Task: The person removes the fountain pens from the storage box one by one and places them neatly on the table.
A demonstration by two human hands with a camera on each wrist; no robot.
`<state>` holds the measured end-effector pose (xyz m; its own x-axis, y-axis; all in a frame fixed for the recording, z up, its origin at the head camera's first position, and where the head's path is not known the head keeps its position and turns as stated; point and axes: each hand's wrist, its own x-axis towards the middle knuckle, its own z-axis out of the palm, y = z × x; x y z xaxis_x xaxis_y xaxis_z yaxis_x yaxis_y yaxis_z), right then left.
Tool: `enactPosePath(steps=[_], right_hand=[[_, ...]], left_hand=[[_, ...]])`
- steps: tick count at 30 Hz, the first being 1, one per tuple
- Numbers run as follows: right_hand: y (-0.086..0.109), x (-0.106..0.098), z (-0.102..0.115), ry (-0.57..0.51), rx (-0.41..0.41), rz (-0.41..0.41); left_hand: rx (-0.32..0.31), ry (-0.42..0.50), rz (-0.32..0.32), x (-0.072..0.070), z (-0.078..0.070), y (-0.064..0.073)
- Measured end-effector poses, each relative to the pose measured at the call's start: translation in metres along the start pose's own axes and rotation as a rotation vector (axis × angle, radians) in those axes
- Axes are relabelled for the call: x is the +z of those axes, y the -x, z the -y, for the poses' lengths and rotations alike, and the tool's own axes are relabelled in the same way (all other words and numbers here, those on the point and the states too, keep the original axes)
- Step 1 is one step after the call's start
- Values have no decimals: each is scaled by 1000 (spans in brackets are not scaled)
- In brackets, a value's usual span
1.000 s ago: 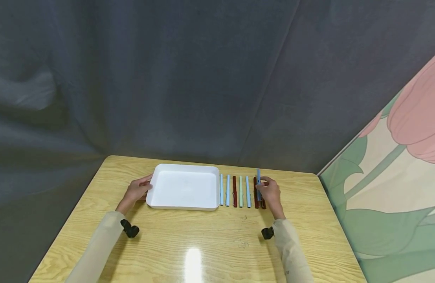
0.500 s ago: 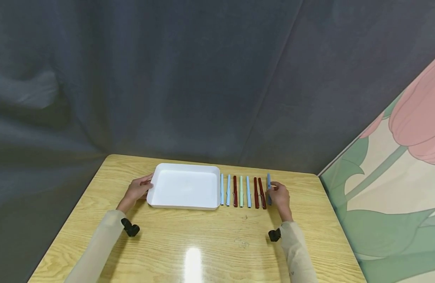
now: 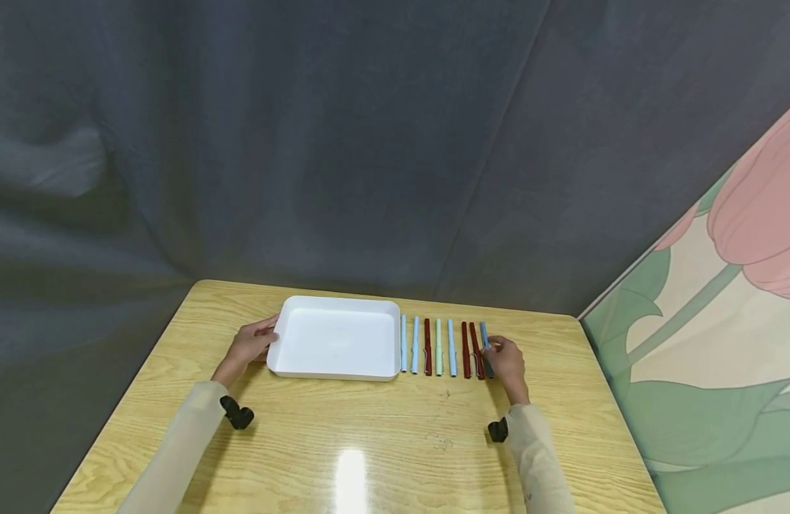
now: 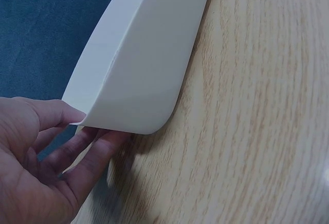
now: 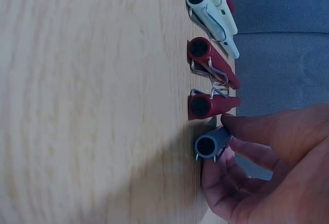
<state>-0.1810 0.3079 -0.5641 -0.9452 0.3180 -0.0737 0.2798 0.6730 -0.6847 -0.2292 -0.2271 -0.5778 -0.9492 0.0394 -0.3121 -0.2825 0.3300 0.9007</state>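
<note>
My left hand [image 3: 245,350] pinches the left wall of a white tray [image 3: 337,339]; in the left wrist view the thumb is over the rim and the fingers are beneath the outside. At the right end of a row of pens, my right hand [image 3: 507,363] pinches a blue-grey pen [image 5: 212,142] with a metal clip, which lies on or just above the table. Directly left of it are two dark red pens [image 3: 466,350], then a light blue pen [image 3: 451,348], a pale green pen [image 3: 438,348], another dark red pen [image 3: 427,348] and two light blue ones beside the tray.
The wooden table [image 3: 395,435] has a bright glare spot near its front. A dark grey curtain [image 3: 343,143] hangs along the back edge and left side. On the right stands a panel with a tulip pattern [image 3: 709,343].
My right hand has carried the blue-grey pen rightward from above the dark red pens, lowered it beyond them, then shifted it slightly back toward them. My left hand has stayed on the tray.
</note>
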Motion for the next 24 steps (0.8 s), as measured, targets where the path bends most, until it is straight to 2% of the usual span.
enactPosePath(steps=[12, 19, 22, 24], right_hand=[[5, -6, -3, 9, 17, 28], [5, -7, 0, 25, 40, 1], [6, -7, 1, 11, 11, -18], [6, -7, 2, -12, -43, -42]], left_hand=[[-8, 0, 30, 3, -5, 0], [4, -30, 45, 1, -6, 0], [19, -60, 63, -1, -9, 2], [58, -114, 55, -2, -12, 3]])
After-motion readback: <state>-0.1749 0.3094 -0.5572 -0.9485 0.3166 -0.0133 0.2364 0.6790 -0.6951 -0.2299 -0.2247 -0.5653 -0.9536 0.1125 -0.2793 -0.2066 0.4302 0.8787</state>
